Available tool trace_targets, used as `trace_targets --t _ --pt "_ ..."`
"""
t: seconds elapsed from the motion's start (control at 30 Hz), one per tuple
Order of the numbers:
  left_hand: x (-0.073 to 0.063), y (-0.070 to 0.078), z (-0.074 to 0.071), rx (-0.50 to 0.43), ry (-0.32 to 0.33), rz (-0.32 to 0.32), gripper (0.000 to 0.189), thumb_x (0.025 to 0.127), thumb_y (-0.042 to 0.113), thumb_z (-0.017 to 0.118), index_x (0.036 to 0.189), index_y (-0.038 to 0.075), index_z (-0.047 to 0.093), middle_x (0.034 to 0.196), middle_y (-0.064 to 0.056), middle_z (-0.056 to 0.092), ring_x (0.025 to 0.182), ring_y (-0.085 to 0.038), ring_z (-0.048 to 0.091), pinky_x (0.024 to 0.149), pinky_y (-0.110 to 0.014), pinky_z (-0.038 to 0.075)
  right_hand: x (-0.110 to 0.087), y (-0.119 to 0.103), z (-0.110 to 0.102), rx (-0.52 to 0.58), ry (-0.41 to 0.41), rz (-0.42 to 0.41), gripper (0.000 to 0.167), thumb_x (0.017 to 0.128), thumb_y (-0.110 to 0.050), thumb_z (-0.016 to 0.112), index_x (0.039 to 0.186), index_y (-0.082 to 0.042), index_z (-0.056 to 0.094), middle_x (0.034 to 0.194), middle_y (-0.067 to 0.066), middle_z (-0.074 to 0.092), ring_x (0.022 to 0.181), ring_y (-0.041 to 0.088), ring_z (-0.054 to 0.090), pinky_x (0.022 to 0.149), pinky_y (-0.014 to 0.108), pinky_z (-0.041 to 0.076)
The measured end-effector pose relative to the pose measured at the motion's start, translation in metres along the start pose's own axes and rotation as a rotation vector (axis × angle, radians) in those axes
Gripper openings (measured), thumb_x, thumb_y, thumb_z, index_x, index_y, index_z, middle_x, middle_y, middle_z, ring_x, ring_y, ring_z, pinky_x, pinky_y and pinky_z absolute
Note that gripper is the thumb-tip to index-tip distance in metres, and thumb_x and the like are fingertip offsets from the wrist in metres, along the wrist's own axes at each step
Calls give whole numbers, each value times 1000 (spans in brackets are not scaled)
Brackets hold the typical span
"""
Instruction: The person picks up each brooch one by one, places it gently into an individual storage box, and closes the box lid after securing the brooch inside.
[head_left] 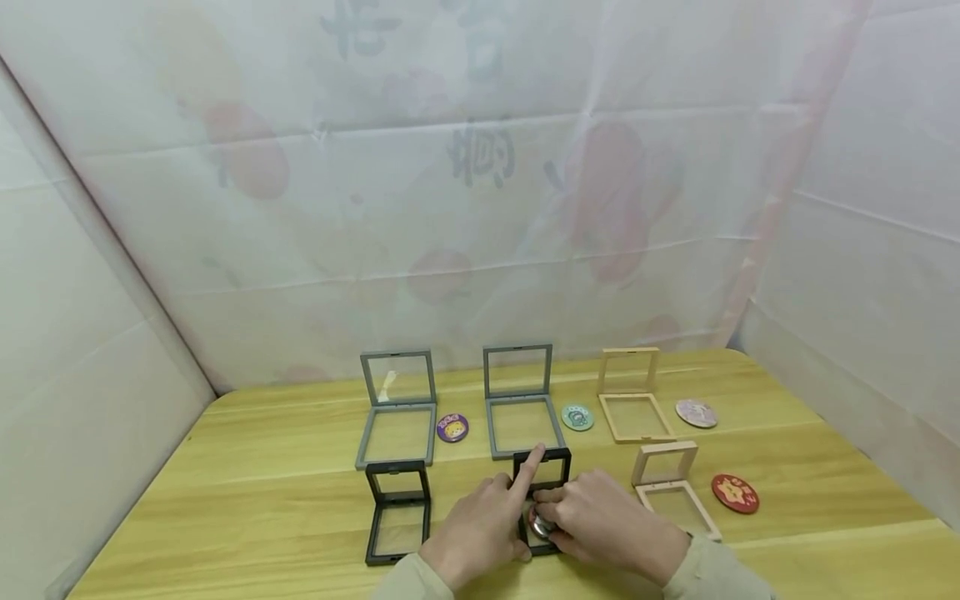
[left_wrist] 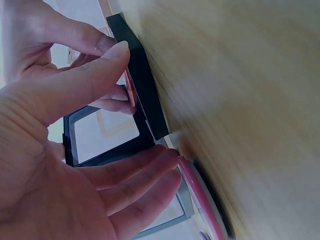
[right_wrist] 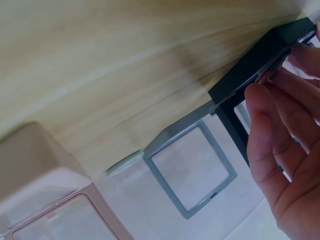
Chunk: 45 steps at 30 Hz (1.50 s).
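Observation:
A small black hinged display frame [head_left: 535,550] lies on the table with its lid raised and a clear film in its base. My left hand [head_left: 483,521] grips it, the thumb on the near edge and the index finger stretched along the lid. My right hand [head_left: 603,517] pinches a shiny round badge [head_left: 540,523], tilted over the film inside this frame; its printed face is mostly hidden. Under my left fingers, in the left wrist view, a pink-rimmed round badge [left_wrist: 202,200] lies on the table.
Another black frame [head_left: 370,533] stands at left. Two grey frames [head_left: 366,437] [head_left: 491,429] and a tan frame [head_left: 611,417] line the back; a beige frame [head_left: 701,512] is at right. Purple [head_left: 453,428], teal [head_left: 577,417], pale [head_left: 697,413] and red badges [head_left: 735,493] lie beside frames.

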<state>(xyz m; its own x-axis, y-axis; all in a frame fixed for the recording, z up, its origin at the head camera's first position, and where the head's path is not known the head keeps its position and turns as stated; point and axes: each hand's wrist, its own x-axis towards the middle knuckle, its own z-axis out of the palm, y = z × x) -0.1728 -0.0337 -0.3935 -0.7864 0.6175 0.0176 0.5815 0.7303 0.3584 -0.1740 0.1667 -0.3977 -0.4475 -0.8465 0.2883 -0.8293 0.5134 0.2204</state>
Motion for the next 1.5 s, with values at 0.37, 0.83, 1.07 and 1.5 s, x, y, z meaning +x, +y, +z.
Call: trace_targets --t 0.37,0.83,1.07,1.5 --pt "2 0 0 0 -10 -20 119 75 27 92 164 31 13 98 -3 60 78 -11 54 60 -28 49 0 0 -1 19 -17 26 10 79 -24 87 77 -26 77 95 -13 75 59 2 62 45 18 42" --pt "1 -1 1 -26 -21 -17 120 76 26 92 164 32 10 102 -5 61 80 -12 55 59 -28 49 0 1 -7 123 27 51 10 79 -20 88 81 -20 78 91 -9 75 73 0 67 56 15 51" --pt "1 0 0 -19 -19 -10 120 76 26 92 164 30 10 101 -6 62 82 -13 57 61 -28 51 -3 11 -18 155 109 83 21 77 -16 89 73 -20 69 86 -7 74 64 -3 62 53 11 44" --pt "1 1 0 4 -8 -19 123 75 31 92 164 30 8 103 -8 62 81 -14 59 63 -28 53 -13 32 -33 109 255 170 19 72 -11 90 76 -16 72 71 -8 68 55 -4 54 48 13 41"
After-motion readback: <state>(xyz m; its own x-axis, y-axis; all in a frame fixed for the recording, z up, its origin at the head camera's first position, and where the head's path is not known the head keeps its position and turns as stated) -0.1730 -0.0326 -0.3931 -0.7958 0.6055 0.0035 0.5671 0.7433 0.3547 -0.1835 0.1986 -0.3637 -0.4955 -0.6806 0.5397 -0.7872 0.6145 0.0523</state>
